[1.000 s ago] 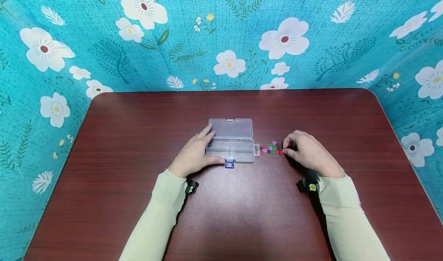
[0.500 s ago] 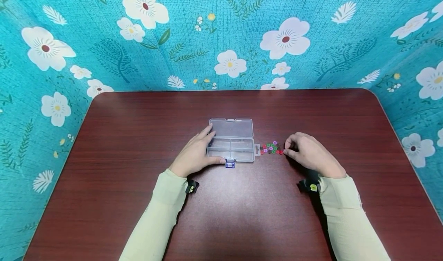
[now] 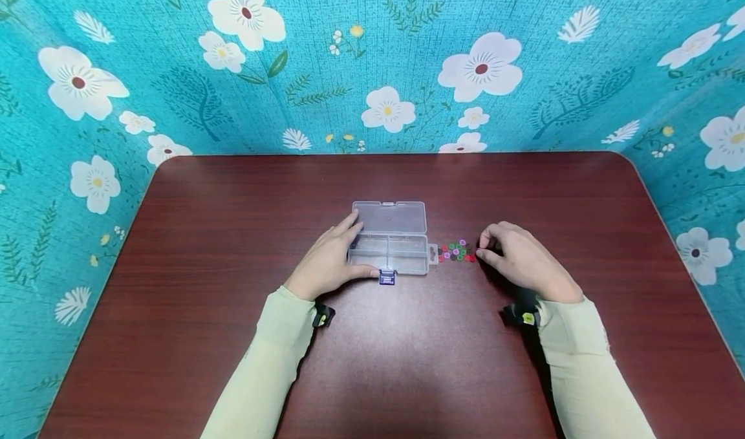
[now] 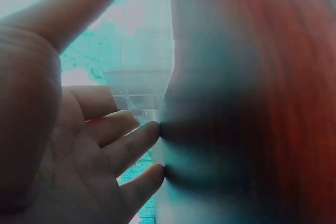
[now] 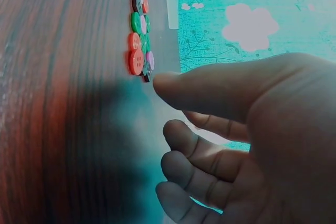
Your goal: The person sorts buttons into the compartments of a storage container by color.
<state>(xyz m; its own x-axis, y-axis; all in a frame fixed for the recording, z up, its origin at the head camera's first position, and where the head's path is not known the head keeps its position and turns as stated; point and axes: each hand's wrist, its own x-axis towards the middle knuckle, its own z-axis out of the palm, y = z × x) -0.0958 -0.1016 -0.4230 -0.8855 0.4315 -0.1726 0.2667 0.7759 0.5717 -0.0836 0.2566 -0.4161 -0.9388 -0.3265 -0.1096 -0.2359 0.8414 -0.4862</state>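
Note:
A clear plastic compartment box (image 3: 407, 264) lies with its lid (image 3: 390, 217) folded back and a blue latch (image 3: 387, 277) at the front. My left hand (image 3: 326, 258) holds its left end, thumb by the latch and fingers toward the back. In the left wrist view the box's clear wall (image 4: 139, 51) shows between thumb and fingers. Right of the box's hanging tab (image 3: 433, 254) lie several small buttons (image 3: 456, 251), red, green, purple and dark. My right hand (image 3: 518, 258) is beside them, fingers loosely bent; its thumb tip is near a red button (image 5: 136, 62). No button shows in it.
The dark red wooden table (image 3: 244, 213) has rounded far corners. Behind and beside it hangs a turquoise flowered cloth (image 3: 326, 64). Dark straps with small devices (image 3: 520, 315) sit at both wrists.
The right hand has shifted slightly right, a little away from the buttons. The left hand and the box keep their places; the view itself moves slightly.

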